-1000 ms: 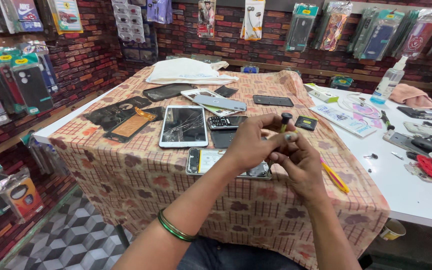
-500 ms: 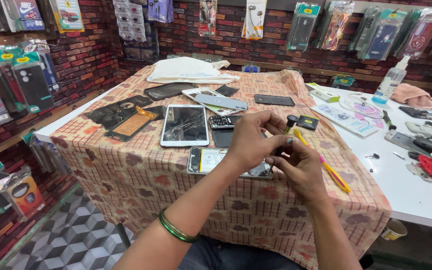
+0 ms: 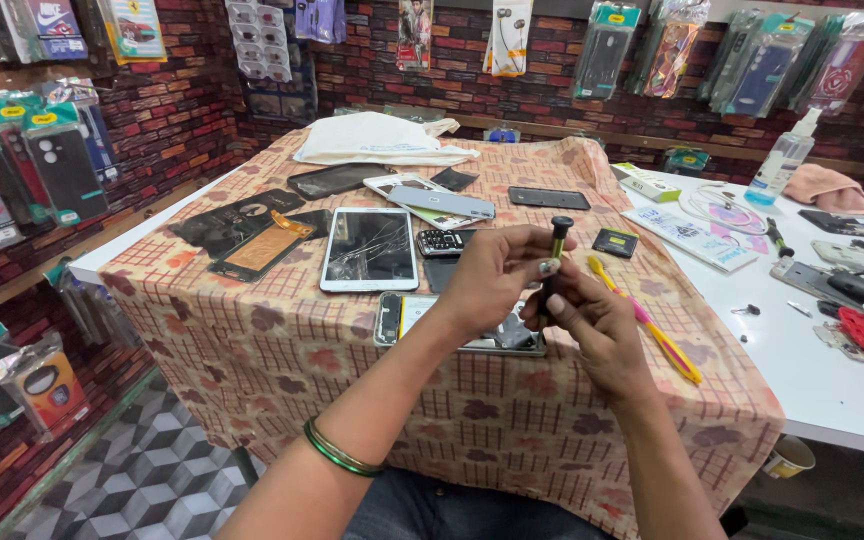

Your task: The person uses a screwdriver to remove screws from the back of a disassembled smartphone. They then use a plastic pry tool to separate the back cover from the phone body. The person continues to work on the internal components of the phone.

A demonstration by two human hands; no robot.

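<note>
Matt black and yellow plastic on the small screwdriver [image 3: 555, 262], pinched upright in the fingers [image 3: 550, 268] of the left hand [image 3: 492, 275], with the right hand [image 3: 602, 330] just below it. Under them, soft woven cloth [image 3: 282, 340] with a checked floral print drapes the bench, dull and slightly creased. Glossy glass on the cracked white phone [image 3: 370, 248], catching light along its fractures. The opened phone [image 3: 407, 318] near the hands shows bare metal and a shiny battery face. Right of the cloth, the bench top [image 3: 832, 370] is smooth white laminate with a low sheen. Far off, a rough brick wall [image 3: 552, 70], and a green bangle [image 3: 337, 450], polished, on the left wrist.
</note>
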